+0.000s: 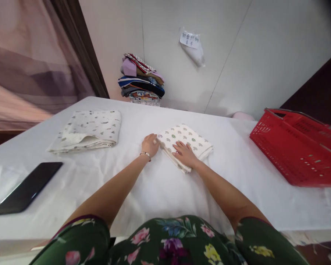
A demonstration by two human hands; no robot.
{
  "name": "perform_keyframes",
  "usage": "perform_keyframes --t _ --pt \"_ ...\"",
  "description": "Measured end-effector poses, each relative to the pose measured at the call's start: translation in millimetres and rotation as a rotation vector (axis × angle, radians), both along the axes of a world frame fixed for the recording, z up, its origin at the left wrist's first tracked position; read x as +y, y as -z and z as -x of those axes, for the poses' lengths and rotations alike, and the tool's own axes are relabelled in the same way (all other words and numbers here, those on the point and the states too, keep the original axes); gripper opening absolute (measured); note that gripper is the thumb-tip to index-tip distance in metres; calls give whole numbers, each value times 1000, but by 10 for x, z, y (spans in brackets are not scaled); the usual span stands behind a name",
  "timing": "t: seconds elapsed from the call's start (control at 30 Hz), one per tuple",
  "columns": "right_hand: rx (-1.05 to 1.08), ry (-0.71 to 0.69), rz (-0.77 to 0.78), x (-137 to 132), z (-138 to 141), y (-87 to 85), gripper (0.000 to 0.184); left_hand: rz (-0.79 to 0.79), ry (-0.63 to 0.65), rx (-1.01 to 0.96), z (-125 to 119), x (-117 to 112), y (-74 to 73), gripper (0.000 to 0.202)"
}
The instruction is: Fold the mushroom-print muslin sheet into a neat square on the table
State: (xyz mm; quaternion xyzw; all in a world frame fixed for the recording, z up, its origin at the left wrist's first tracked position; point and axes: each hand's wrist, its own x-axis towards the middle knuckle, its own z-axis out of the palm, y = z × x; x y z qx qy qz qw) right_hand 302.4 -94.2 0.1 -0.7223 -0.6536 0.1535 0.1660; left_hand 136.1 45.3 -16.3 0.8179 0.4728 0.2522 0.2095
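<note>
A small folded cream cloth with grey and green prints [191, 140] lies in the middle of the white-covered table [160, 184]. My right hand [185, 154] rests flat on its near edge, fingers stretched out. My left hand [150, 144], with a bracelet at the wrist, is at the cloth's left corner, fingers curled against it. A larger folded cream cloth with grey prints [89, 129] lies apart to the left.
A red plastic basket [298, 147] stands at the right end of the table. A dark phone [27, 187] lies at the near left. A stack of folded coloured fabrics [142, 81] sits against the far wall. A paper note [189, 39] hangs on the wall.
</note>
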Motion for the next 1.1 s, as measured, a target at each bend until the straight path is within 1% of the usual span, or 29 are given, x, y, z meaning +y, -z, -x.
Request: perform_keyframes --t 0.07,0.1,0.17,0.23,0.3,0.33,0.4,0.43,0.47,0.53,0.57,0.63,0.7,0.77,0.8,0.87,0.97,1.03,1.1 --pt "122 55 -50 -41 -49 -29 50 -161 120 36 -10 -155 -18 49" --pt "155 83 -88 -76 -73 -36 48 -204 200 74 -16 -213 -15 50" --pt "135 92 -144 -163 -113 -30 46 -192 342 165 -32 -281 12 52" --pt "75 41 -141 -253 -143 -3 43 -138 405 222 -54 -290 56 54" --pt "102 34 -146 -333 -173 27 40 -114 400 214 -73 -275 95 54" --pt "150 69 -182 -372 -189 39 39 -118 387 194 -78 -274 107 54" --pt "244 162 -295 -461 -220 55 39 -143 361 135 -71 -301 109 52" --pt "264 187 -357 -515 -231 61 39 -165 344 93 -58 -333 100 50" --pt "257 179 -411 -576 -238 66 40 -190 321 45 -41 -377 87 47" --pt "182 74 -454 -705 -231 79 43 -207 258 -52 2 -488 52 39" --pt "131 4 -445 -764 -219 87 45 -179 225 -85 22 -550 35 34" --pt "34 -106 -396 -847 -182 104 53 -57 177 -105 47 -665 7 23" --pt "-14 -135 -355 -870 -142 128 54 84 157 -91 46 -758 -4 16" --pt "22 -99 -367 -840 -113 159 45 172 143 -78 25 -826 1 13" --pt "76 -58 -388 -816 -105 176 40 195 136 -79 11 -852 9 13" --pt "242 76 -431 -769 -97 207 35 222 135 -93 -15 -901 30 13" --pt "505 298 -445 -738 -94 233 34 243 151 -91 -39 -976 48 15" --pt "592 346 -443 -744 -88 241 33 257 149 -70 -51 -1026 38 17" --pt "610 334 -460 -754 -81 246 31 280 134 -46 -70 -1066 8 20"
